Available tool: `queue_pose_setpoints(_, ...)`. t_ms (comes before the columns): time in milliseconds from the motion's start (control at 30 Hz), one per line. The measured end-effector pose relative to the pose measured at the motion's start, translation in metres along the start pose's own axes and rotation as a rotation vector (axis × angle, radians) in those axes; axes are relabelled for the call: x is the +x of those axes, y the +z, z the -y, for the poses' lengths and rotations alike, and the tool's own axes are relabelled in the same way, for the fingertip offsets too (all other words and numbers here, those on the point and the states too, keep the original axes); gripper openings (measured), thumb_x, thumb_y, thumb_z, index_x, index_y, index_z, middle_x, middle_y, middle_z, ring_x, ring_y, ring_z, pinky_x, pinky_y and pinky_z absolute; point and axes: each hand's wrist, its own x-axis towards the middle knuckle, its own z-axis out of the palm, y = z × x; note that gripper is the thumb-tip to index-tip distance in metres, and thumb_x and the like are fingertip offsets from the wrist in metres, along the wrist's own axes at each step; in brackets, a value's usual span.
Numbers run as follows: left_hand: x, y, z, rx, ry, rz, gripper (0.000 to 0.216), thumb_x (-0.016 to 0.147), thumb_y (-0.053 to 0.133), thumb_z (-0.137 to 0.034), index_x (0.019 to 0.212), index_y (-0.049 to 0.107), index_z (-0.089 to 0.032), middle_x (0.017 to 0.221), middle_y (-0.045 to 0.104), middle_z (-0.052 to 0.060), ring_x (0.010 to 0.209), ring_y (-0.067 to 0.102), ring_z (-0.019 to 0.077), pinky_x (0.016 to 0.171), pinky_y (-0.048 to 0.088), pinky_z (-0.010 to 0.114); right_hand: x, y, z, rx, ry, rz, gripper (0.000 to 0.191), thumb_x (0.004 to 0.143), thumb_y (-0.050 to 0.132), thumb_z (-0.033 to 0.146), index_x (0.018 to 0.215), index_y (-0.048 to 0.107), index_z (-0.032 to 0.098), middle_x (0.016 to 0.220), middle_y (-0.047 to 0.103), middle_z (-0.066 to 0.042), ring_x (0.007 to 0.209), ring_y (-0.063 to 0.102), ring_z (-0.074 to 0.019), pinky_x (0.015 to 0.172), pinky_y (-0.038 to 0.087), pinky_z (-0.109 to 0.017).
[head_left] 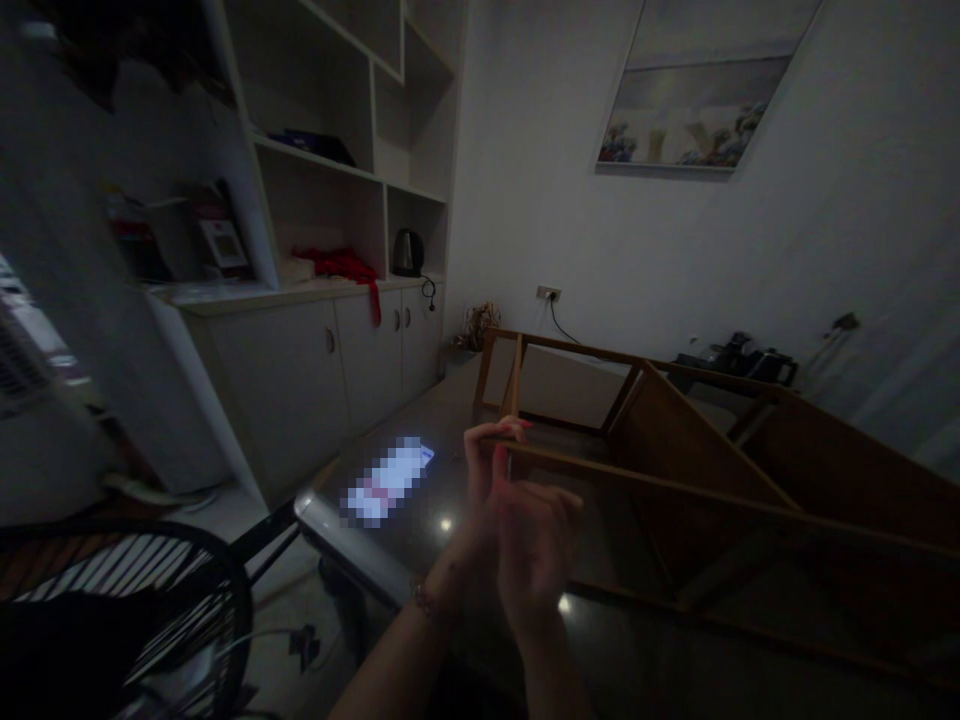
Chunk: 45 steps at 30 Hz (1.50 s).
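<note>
A wooden frame (675, 490) lies on its side on a dark glossy table (352, 550). My left hand (486, 470) is at the frame's near left corner, fingers curled over the top rail and gripping it. My right hand (536, 545) sits just below and in front of that corner, back towards me, fingers curled together close to the rail. Whatever it holds is hidden in the dim light. A thin upright piece shows between the two hands at the corner.
A lit phone (390, 482) lies on the table left of the hands. White cabinets and shelves (300, 370) with a kettle (407, 252) and red cloth (341, 265) line the left wall. A fan's wire guard (150, 590) is at lower left. A picture (697, 90) hangs on the wall.
</note>
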Motion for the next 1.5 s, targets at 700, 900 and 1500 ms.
queue_pose_setpoints(700, -0.002, -0.003, 0.001, -0.012, 0.002, 0.015, 0.017, 0.104, 0.048, -0.042, 0.117, 0.050, -0.031, 0.106, 0.063, 0.002, 0.110, 0.062, 0.0172, 0.096, 0.048, 0.037, 0.011, 0.007, 0.003, -0.080, -0.079, 0.019, 0.022, 0.105, 0.045, 0.025, 0.096, 0.064, 0.024, 0.084, 0.063, -0.001, 0.076, 0.062, -0.0139, 0.069, 0.050, -0.025)
queue_pose_setpoints(900, -0.002, -0.001, 0.008, -0.060, -0.006, -0.023, 0.018, 0.102, 0.050, -0.043, 0.115, 0.050, -0.030, 0.111, 0.066, 0.003, 0.106, 0.064, 0.0169, 0.093, 0.050, 0.036, 0.017, 0.001, 0.003, -0.233, -0.189, 0.059, 0.022, 0.104, 0.049, 0.026, 0.103, 0.071, 0.024, 0.079, 0.063, -0.002, 0.071, 0.054, -0.0160, 0.066, 0.043, -0.029)
queue_pose_setpoints(1500, -0.004, 0.000, 0.008, 0.033, -0.010, -0.071, 0.022, 0.101, 0.052, -0.044, 0.116, 0.050, -0.029, 0.107, 0.064, 0.004, 0.107, 0.063, 0.0187, 0.098, 0.049, 0.039, 0.018, -0.003, 0.011, 0.071, -0.026, 0.153, 0.010, 0.097, 0.061, 0.025, 0.088, 0.064, 0.024, 0.076, 0.064, 0.001, 0.073, 0.062, -0.0147, 0.067, 0.051, -0.027)
